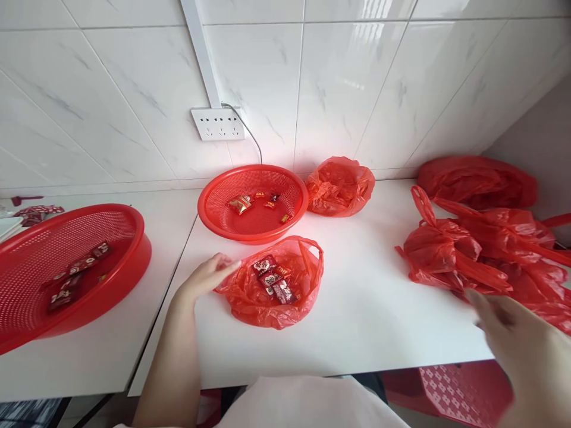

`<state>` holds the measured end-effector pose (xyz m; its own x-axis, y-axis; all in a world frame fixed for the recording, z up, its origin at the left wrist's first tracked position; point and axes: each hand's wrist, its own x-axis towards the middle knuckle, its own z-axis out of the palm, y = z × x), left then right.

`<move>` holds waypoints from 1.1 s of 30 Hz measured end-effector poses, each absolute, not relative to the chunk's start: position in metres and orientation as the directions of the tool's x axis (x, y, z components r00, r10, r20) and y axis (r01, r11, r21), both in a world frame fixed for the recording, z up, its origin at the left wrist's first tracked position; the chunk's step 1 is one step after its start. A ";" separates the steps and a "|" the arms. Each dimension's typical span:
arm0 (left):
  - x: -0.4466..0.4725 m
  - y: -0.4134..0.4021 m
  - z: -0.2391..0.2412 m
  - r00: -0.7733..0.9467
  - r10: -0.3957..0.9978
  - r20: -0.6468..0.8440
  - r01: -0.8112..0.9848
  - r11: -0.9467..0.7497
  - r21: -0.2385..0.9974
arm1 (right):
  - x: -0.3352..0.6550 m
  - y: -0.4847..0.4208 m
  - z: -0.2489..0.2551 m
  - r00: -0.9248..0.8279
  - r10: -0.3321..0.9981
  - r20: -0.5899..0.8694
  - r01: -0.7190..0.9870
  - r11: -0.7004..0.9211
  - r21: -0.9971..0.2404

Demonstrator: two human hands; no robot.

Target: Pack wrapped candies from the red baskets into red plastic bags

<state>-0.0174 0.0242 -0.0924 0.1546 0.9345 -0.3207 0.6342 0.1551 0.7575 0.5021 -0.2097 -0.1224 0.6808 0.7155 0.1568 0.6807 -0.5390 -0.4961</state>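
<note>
My left hand (214,274) rests at the left rim of an open red plastic bag (307,279), its fingers stretched out and touching the film. Inside that bag lie several small wrapped snacks (270,278), dark red with white print. Off to the right, my right hand (508,324) is smeared by motion, just in front of knotted red plastic bags (446,249). Its fingers look partly curled, and I cannot make out anything in them.
A round red basket (209,208) behind the open bag holds a few wrapped snacks. A larger red basket (111,297) with more packets stands left. Another red bag (341,187) sits by the wall, under a socket panel (218,123). A red stool (459,392) is below the table.
</note>
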 end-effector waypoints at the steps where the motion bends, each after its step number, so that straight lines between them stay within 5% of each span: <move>1: -0.023 0.021 -0.090 0.184 0.907 -0.379 0.679 0.162 0.716 | 0.482 -0.190 -0.110 0.690 0.719 0.079 0.650 -0.568 -0.505; 4: -0.039 0.009 -0.087 0.216 0.840 -0.498 0.760 0.176 0.626 | 0.420 -0.128 -0.086 0.358 0.928 -0.102 0.711 -0.342 -0.615; 7: -0.046 -0.004 -0.080 0.197 0.842 -0.503 0.797 0.161 0.582 | 0.373 -0.079 -0.087 0.098 0.989 -0.110 0.799 -0.144 -0.584; 14: -0.034 -0.026 -0.050 0.087 0.977 -0.194 0.669 0.087 0.738 | 0.330 -0.033 -0.090 -0.126 0.992 0.022 0.852 0.119 -0.511; 18: -0.032 -0.028 -0.030 -0.007 0.997 0.081 0.389 -0.072 0.918 | 0.337 -0.028 -0.046 -0.056 0.923 0.382 0.710 0.305 -0.635; 23: -0.021 -0.021 0.012 0.031 0.931 0.365 -0.021 -0.364 0.931 | 0.340 -0.028 0.018 0.181 0.584 0.791 0.597 0.574 -0.561; 28: 0.015 -0.011 0.044 0.191 0.882 0.430 -0.070 -0.425 0.902 | 0.322 -0.024 0.051 0.140 0.509 0.850 0.541 0.680 -0.496; 33: 0.030 -0.022 0.023 -0.011 0.873 0.488 0.162 -0.480 0.862 | 0.314 -0.024 0.043 0.085 0.597 0.798 0.583 0.619 -0.526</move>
